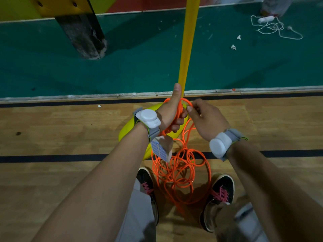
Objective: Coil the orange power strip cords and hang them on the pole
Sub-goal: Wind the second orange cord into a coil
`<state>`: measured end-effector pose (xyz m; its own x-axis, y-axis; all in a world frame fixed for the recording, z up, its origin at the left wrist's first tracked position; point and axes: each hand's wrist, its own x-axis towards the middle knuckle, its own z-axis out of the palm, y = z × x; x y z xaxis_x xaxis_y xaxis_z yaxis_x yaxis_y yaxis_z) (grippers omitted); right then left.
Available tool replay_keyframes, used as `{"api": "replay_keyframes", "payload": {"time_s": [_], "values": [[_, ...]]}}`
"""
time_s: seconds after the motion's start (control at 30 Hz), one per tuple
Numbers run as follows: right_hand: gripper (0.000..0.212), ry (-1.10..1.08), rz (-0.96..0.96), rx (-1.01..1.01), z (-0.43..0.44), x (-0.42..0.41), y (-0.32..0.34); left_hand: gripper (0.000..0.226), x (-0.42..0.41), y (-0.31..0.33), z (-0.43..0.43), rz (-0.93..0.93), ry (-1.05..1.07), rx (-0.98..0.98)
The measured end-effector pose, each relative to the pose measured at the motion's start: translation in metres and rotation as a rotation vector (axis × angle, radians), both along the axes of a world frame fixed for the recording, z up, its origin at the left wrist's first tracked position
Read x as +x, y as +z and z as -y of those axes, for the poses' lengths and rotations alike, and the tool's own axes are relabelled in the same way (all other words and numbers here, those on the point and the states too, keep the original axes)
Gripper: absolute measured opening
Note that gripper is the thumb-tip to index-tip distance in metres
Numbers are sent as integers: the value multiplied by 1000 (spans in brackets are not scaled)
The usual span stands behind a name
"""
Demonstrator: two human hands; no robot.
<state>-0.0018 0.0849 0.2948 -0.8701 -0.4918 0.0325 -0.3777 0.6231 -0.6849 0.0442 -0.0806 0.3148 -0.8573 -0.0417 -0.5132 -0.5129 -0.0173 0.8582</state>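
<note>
My left hand [172,112] grips a bundle of orange cord loops, thumb pointing up in front of the yellow pole [187,41]. A white power strip block [161,148] hangs just below that wrist. My right hand [203,117] pinches a strand of the orange cord [181,173] beside the bundle. The loose part of the cord hangs down in a tangle of loops between my shoes. The pole's yellow base [129,131] lies partly hidden behind my left hand and forearm.
I stand on wooden floor with black lines; a green court surface [139,70] lies beyond. A white power strip with its cord [272,25] lies at the far right. A dark post [83,35] stands at the upper left. Scraps of paper [233,47] lie on the green floor.
</note>
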Motion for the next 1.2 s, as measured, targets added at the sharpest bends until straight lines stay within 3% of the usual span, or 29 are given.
{"api": "replay_keyframes", "payload": {"time_s": [0.17,0.43,0.73,0.83,0.93,1.03,1.2], "values": [[8,29,79,229,-6,-4,-8,93,0,4,5,18,-8,22],[18,-166,20,-42,-7,-11,-6,75,6,9,9,9,-106,55],[19,-81,48,131,-1,-3,-6,83,5,17,10,12,-129,302],[24,-53,130,177,1,-2,-3,82,3,19,11,-5,-94,392],[16,5,231,228,2,3,-7,81,1,20,14,-43,-49,475],[16,96,226,342,5,10,-11,81,0,19,18,-75,30,525],[21,108,297,260,10,11,-12,81,-2,16,21,-98,149,518]]}}
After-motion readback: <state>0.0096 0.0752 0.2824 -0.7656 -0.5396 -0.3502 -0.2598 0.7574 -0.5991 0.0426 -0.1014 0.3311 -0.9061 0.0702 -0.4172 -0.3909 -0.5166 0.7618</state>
